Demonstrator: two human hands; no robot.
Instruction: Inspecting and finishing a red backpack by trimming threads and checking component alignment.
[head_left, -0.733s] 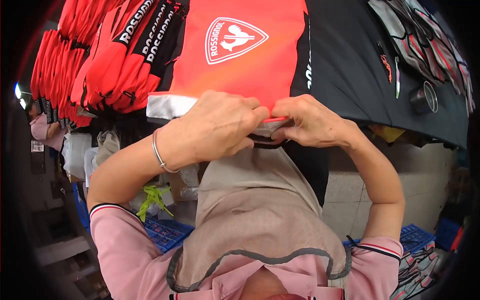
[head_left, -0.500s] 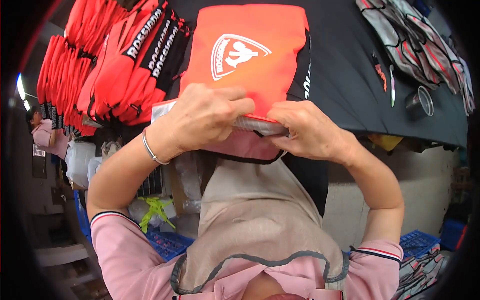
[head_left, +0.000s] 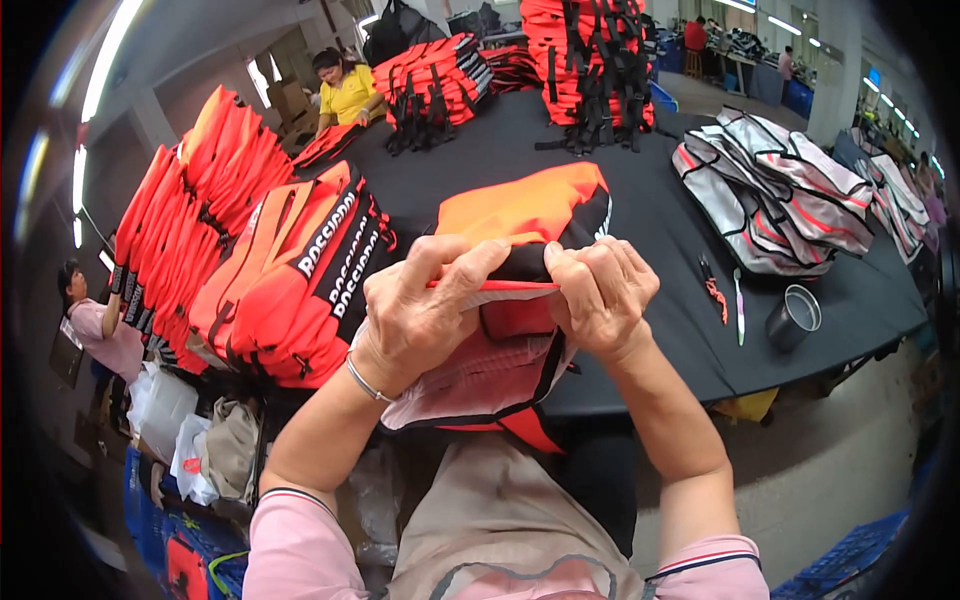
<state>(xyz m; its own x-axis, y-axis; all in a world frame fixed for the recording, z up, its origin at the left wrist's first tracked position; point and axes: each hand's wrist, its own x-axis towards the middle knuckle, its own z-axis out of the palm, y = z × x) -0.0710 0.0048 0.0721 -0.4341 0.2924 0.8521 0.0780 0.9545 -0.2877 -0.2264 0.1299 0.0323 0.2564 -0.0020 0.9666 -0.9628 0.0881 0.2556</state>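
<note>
1. The orange bag (head_left: 520,215) lies at the near edge of the black table (head_left: 650,230), its open end pulled up toward the person.
2. The left hand (head_left: 425,310) and right hand (head_left: 600,290), knuckles up, side by side, both pinch the bag's rim tight.
3. A stack of orange bags (head_left: 290,280) lies just left; a metal cup (head_left: 793,318) and scissors (head_left: 712,288) sit to the right.

Both forearms rose from the near edge, bare below pink sleeves. The left hand (head_left: 425,310), a thin bangle at its wrist, and the right hand (head_left: 600,295) sat close together, knuckles up, fingers (head_left: 470,262) curled and pinched shut, thumbs tucked beneath.
</note>
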